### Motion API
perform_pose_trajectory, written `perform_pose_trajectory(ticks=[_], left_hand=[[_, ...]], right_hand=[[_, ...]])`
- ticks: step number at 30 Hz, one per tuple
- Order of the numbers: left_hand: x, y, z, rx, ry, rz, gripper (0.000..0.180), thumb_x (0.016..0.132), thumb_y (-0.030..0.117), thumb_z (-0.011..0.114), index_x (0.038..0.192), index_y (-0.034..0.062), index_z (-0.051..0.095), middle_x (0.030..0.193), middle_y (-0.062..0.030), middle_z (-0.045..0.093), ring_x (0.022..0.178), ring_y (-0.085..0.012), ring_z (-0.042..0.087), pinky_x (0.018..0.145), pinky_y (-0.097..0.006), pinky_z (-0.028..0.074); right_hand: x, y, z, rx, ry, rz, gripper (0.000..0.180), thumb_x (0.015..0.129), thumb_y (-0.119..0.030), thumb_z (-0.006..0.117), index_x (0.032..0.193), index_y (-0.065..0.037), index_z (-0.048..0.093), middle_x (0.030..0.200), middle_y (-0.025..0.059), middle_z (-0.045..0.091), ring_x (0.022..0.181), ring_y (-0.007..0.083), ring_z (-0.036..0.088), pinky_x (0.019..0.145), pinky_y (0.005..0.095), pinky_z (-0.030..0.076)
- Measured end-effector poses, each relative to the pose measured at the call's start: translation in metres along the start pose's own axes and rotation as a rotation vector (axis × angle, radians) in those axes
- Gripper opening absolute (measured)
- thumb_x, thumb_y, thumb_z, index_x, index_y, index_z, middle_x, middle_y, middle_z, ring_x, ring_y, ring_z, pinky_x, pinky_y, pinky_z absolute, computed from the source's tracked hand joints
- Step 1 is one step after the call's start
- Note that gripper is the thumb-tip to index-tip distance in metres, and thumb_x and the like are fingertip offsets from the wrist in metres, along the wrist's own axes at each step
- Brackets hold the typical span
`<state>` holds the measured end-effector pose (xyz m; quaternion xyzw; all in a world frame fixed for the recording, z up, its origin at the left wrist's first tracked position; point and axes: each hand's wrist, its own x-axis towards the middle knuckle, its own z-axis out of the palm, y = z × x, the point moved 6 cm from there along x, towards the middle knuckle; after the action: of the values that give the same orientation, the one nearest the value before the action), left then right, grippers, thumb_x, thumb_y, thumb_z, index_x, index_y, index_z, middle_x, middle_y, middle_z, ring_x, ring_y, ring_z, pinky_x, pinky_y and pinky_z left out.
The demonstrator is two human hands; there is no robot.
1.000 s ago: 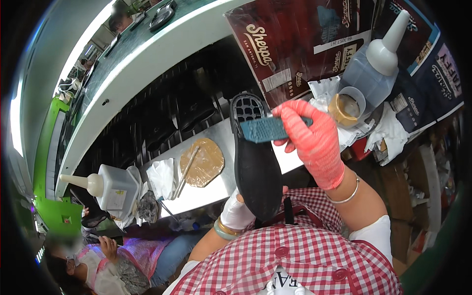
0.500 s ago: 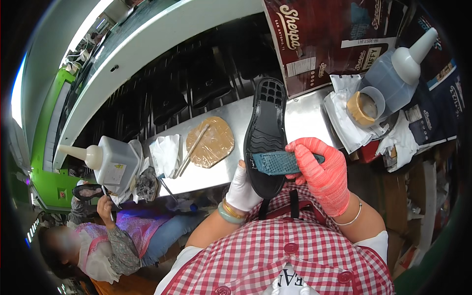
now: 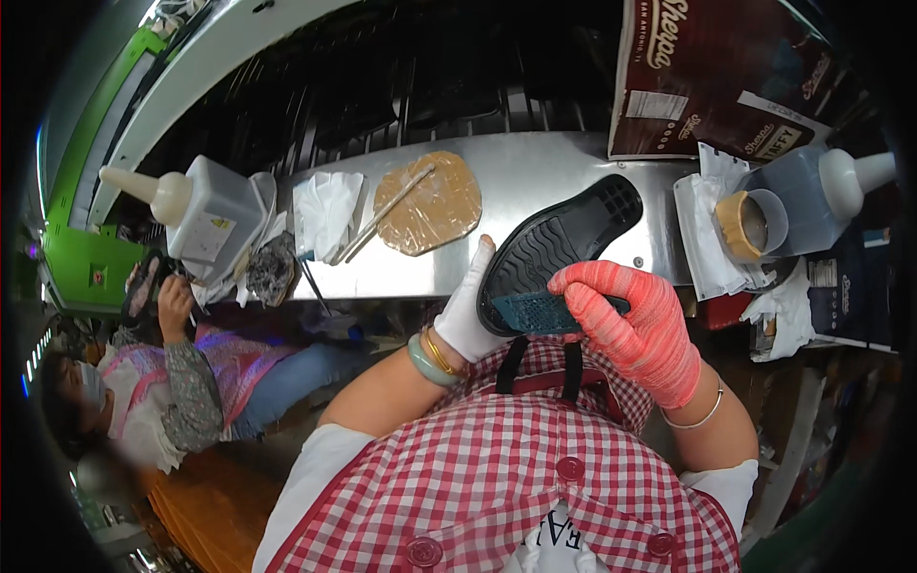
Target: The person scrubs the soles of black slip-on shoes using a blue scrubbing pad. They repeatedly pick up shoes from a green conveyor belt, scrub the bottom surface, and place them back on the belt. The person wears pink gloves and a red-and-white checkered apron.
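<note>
My left hand (image 3: pixel 468 315), in a white glove, grips a black shoe sole (image 3: pixel 559 234) by its near left edge. The sole is tilted, its far end pointing up and to the right over the metal bench, with its wavy-ribbed face toward me. My right hand (image 3: pixel 635 329), in a pink-red knitted glove, is closed around a teal brush (image 3: pixel 533 313) with a rough, textured face. The brush lies across the sole's near end, and its tip sticks out past my fingers on the right. Whether it presses on the sole cannot be made out.
On the metal bench (image 3: pixel 554 158) lie a wrapped brown disc (image 3: pixel 430 205) with a thin stick, and white cloth (image 3: pixel 325 210). Squeeze bottles (image 3: pixel 205 215) stand left and right. A small cup (image 3: pixel 750 224) sits by the right bottle and cartons (image 3: pixel 707 86). Another person (image 3: pixel 181 392) works at left.
The sole has swung from nearly upright to leaning right, its far end lower and nearer. My hands stay on the sole and brush. The view has shifted.
</note>
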<state>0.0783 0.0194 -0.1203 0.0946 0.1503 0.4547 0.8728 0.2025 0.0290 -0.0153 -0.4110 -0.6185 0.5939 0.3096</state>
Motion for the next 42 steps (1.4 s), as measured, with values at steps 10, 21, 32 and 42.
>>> perform_pose_trajectory(ticks=[10, 21, 32, 42], left_hand=[[-0.006, 0.026, -0.041, 0.379, 0.157, -0.303, 0.065, 0.090, 0.063, 0.028, 0.117, 0.0087, 0.053, 0.088, -0.0137, 0.066, 0.055, -0.0249, 0.063, 0.032, -0.025, 0.041], [0.016, 0.079, -0.063, 0.469, 0.118, -0.494, 0.061, 0.092, 0.055, 0.034, 0.113, 0.0004, 0.053, 0.077, -0.0207, 0.065, 0.053, -0.0335, 0.064, 0.030, -0.027, 0.046], [0.025, 0.091, -0.058, 0.561, 0.269, -0.677, 0.069, 0.090, 0.056, 0.036, 0.096, -0.0075, 0.061, 0.062, -0.0240, 0.062, 0.038, -0.0241, 0.058, 0.027, -0.024, 0.038], [0.030, 0.102, -0.054, 0.860, 0.249, -0.528, 0.065, 0.089, 0.054, 0.041, 0.095, -0.0069, 0.062, 0.067, -0.0208, 0.064, 0.040, -0.0221, 0.058, 0.029, -0.024, 0.041]], right_hand=[[0.047, -0.004, 0.024, 0.114, -0.202, 0.285, 0.023, 0.087, -0.020, 0.059, 0.099, -0.001, 0.064, 0.076, 0.0046, 0.063, 0.054, 0.0056, 0.055, 0.048, 0.0178, 0.042], [0.079, 0.016, 0.012, 0.048, -0.183, 0.241, 0.023, 0.084, -0.022, 0.061, 0.096, -0.004, 0.068, 0.078, 0.0019, 0.064, 0.058, 0.0058, 0.056, 0.050, 0.0183, 0.042], [0.076, 0.026, -0.016, -0.020, -0.192, 0.257, 0.022, 0.083, -0.021, 0.062, 0.094, -0.002, 0.068, 0.078, 0.0027, 0.065, 0.058, 0.0077, 0.056, 0.054, 0.0196, 0.044], [0.064, 0.034, -0.041, -0.084, -0.172, 0.249, 0.022, 0.083, -0.018, 0.062, 0.094, 0.000, 0.068, 0.078, 0.0043, 0.066, 0.061, 0.0090, 0.056, 0.059, 0.0223, 0.047]])
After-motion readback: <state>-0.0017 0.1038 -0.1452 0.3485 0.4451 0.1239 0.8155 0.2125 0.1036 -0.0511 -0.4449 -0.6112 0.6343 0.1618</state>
